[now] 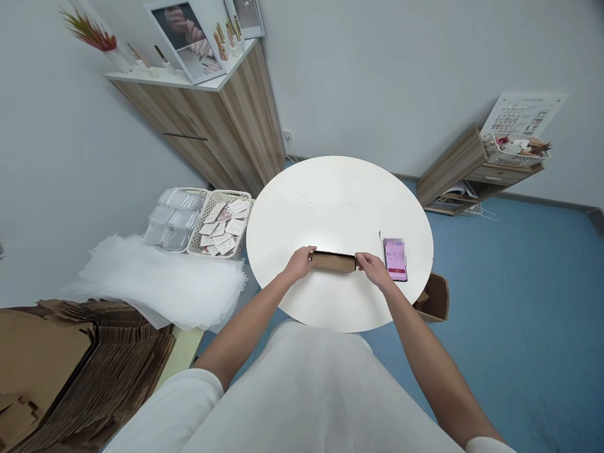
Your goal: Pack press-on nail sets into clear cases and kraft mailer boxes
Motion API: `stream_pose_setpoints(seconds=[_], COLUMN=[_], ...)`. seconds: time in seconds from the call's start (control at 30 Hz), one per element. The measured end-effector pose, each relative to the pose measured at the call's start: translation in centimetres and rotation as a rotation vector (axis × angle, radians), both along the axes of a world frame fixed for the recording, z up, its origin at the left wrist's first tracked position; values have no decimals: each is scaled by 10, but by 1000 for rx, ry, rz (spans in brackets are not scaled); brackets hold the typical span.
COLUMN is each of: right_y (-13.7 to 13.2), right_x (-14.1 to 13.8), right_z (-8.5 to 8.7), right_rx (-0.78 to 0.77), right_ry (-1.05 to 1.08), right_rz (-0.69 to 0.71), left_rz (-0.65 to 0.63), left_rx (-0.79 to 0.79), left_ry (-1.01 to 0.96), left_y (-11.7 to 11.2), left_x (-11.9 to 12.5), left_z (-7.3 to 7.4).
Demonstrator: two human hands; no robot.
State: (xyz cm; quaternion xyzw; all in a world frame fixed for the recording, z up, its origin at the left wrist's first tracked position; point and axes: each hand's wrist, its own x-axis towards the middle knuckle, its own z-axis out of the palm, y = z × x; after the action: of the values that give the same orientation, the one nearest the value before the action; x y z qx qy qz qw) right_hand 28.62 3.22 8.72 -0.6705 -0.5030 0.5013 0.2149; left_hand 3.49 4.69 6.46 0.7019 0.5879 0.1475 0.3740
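Note:
A small brown cardboard box [333, 261] rests on the round white table [330, 201], near its front edge. My left hand [301, 261] grips the box's left end with curled fingers. The box's right end is held by my right hand [372, 267], fingers closed around it. A phone [395, 258] with a lit pink screen lies flat on the table just right of my right hand.
Left of the table stand a white basket of cards [221, 224], clear plastic packs [172, 217], white foam sheets [155, 280] and a stack of flat cardboard [70, 371]. A brown box [435, 299] sits on the blue floor at the right. Wooden cabinets line the wall.

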Motion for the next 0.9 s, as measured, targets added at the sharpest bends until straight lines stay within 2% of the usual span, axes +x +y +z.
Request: stream_pose_setpoints(seconds=[0.43,0.67,0.77,0.9], right_y=[0,-7,-10,-12], right_x=[2,6,7,8], right_z=[-9,-7,-9,-13], right_rx=[-11,-21,-37,-109], right_ry=[57,48,80,152], right_rz=[12,49,36,26], left_rz=[-10,-17,72,151], left_rx=[-46,-62,-134,-251], left_ry=[-49,-101,-164,-187], left_y=[2,0,-1,0], left_x=[-5,-6,-8,-13], left_z=[-2,6,5,-5])
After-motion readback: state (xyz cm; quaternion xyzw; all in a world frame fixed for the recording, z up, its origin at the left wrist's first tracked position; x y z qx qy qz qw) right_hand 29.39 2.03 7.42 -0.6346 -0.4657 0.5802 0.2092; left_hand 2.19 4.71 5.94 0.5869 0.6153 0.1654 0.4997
